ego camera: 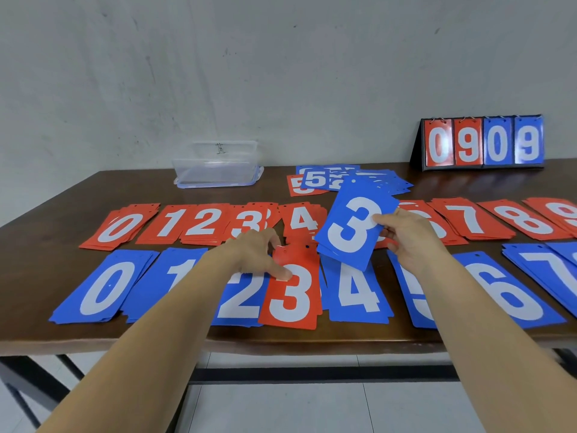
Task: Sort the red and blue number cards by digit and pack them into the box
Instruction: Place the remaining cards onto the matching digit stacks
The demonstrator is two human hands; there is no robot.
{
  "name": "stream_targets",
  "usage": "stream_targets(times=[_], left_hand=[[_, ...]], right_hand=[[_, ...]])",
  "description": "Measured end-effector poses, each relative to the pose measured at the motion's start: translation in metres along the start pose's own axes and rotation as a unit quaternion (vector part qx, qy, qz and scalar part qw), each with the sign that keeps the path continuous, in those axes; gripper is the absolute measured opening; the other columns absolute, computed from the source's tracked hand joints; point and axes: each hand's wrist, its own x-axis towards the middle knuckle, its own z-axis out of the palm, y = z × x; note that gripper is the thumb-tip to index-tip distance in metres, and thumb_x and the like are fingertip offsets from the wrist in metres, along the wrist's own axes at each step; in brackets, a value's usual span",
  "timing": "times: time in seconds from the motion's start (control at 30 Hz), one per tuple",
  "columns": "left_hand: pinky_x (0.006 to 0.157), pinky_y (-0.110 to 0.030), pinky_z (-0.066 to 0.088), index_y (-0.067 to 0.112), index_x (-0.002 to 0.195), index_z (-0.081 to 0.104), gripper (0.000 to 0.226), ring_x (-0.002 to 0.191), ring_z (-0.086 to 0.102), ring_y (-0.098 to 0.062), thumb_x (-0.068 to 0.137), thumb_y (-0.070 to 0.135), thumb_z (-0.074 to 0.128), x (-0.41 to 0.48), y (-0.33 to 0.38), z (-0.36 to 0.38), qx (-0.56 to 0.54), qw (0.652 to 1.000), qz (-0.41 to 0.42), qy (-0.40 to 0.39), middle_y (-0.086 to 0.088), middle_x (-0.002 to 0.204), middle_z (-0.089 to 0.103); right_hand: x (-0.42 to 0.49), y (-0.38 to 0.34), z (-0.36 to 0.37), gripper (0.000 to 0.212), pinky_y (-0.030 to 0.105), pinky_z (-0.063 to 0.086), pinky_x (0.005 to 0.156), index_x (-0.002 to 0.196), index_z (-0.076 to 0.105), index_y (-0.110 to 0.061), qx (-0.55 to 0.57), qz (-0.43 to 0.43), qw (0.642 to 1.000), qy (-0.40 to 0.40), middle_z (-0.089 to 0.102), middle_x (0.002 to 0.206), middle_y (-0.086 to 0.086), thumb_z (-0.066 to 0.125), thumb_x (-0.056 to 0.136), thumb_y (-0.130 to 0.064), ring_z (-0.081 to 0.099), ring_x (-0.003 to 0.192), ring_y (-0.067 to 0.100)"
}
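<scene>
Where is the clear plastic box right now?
In the head view, the clear plastic box sits at the table's far edge, left of centre, behind the red piles and left of the loose card heap.

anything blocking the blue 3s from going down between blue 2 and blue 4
Yes: a red 3 card lies in that gap, overlapping the blue 2, with the left hand holding it. The right hand holds the blue 3s raised just beyond it.

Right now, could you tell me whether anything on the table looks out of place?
Yes: a red 3 card lies in the front blue row, between the blue 2 and blue 4, gripped by the left hand. The right hand holds the blue 3 cards.
</scene>
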Motion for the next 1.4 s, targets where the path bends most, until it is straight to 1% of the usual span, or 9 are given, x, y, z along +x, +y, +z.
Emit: stream_targets(times=[0.13,0.4,0.63,0.8,0.93,1.1,1.2,1.3,1.4], left_hand=[[0.092,-0.036,0.054,0.03,0.119,0.044,0.058,0.104,0.058,-0.017,0.076,0.043,0.08,-0.003,0.001,0.002,-0.025,0.999,0.025,0.006,0.003,0.119,0.054],[0.094,-0.036,0.054,0.028,0.128,0.041,0.063,0.108,0.059,-0.021,0.079,0.026,0.081,-0.007,0.004,0.008,-0.107,0.992,0.05,0.035,-0.001,0.119,0.053],[0.066,-0.017,0.053,0.017,0.14,0.045,0.053,0.092,0.063,-0.012,0.091,0.024,0.067,-0.015,-0.01,0.007,-0.279,0.957,0.02,0.074,-0.002,0.126,0.062],[0.092,-0.033,0.052,0.016,0.145,0.042,0.057,0.093,0.06,-0.011,0.093,0.029,0.064,-0.021,-0.006,-0.001,-0.316,0.94,0.003,0.126,-0.004,0.138,0.056],[0.097,-0.037,0.049,0.014,0.146,0.041,0.057,0.109,0.06,-0.02,0.094,0.028,0.062,-0.023,-0.007,0.001,-0.347,0.928,-0.001,0.136,-0.005,0.14,0.054],[0.095,-0.046,0.054,0.02,0.117,0.059,0.027,0.103,0.067,-0.025,0.091,0.018,0.067,-0.02,-0.024,-0.007,-0.492,0.853,-0.018,0.171,-0.007,0.123,0.066],[0.094,-0.051,0.054,0.013,0.125,0.061,0.036,0.103,0.068,-0.029,0.089,0.014,0.069,-0.02,-0.037,-0.015,-0.541,0.814,-0.038,0.208,-0.01,0.117,0.069],[0.097,-0.049,0.052,0.009,0.112,0.064,0.021,0.097,0.068,-0.027,0.092,0.009,0.065,-0.018,-0.043,-0.024,-0.564,0.791,-0.03,0.236,-0.01,0.107,0.071],[0.087,-0.047,0.053,0.006,0.114,0.062,0.019,0.091,0.066,-0.025,0.095,0.005,0.059,-0.012,-0.046,-0.038,-0.605,0.75,-0.029,0.267,-0.011,0.106,0.068]], right_hand=[[0.003,-0.001,0.0,0.022,0.031,0.046,0.079,0.08,0.049,-0.013,-0.005,0.006,1.0,0.004,0.069,0.082,0.003,0.068,0.089,-0.02,0.065,0.08,0.013],[0.003,-0.001,0.002,0.02,0.037,0.049,0.093,0.084,0.051,-0.012,-0.02,0.011,1.0,0.006,0.068,0.083,0.003,0.068,0.089,-0.021,0.065,0.085,0.015],[0.002,-0.002,-0.003,0.022,0.032,0.047,0.081,0.08,0.051,-0.013,-0.024,0.005,1.0,0.012,0.069,0.085,0.003,0.068,0.088,-0.022,0.065,0.089,0.017],[0.0,-0.004,-0.002,0.02,0.031,0.045,0.08,0.08,0.051,-0.013,-0.008,0.01,1.0,0.008,0.067,0.083,0.003,0.068,0.089,-0.02,0.063,0.078,0.011],[-0.003,-0.005,-0.002,0.019,0.031,0.044,0.079,0.082,0.051,-0.013,0.005,0.004,1.0,0.003,0.067,0.08,0.001,0.067,0.089,-0.018,0.063,0.073,0.01],[-0.004,-0.007,-0.005,0.018,0.027,0.047,0.072,0.083,0.052,-0.014,0.002,0.003,1.0,0.004,0.067,0.088,0.003,0.067,0.089,-0.019,0.064,0.085,0.014],[-0.003,-0.007,-0.005,0.017,0.027,0.045,0.072,0.083,0.052,-0.013,0.01,0.001,1.0,-0.004,0.067,0.089,0.003,0.067,0.089,-0.019,0.065,0.085,0.014],[-0.001,-0.009,0.003,0.018,0.027,0.046,0.071,0.083,0.052,-0.013,0.008,0.007,1.0,-0.013,0.067,0.088,0.004,0.068,0.089,-0.019,0.065,0.09,0.016],[0.005,-0.008,0.011,0.021,0.033,0.048,0.082,0.082,0.051,-0.013,-0.002,0.0,1.0,-0.019,0.069,0.097,0.008,0.07,0.087,-0.02,0.064,0.098,0.019]])
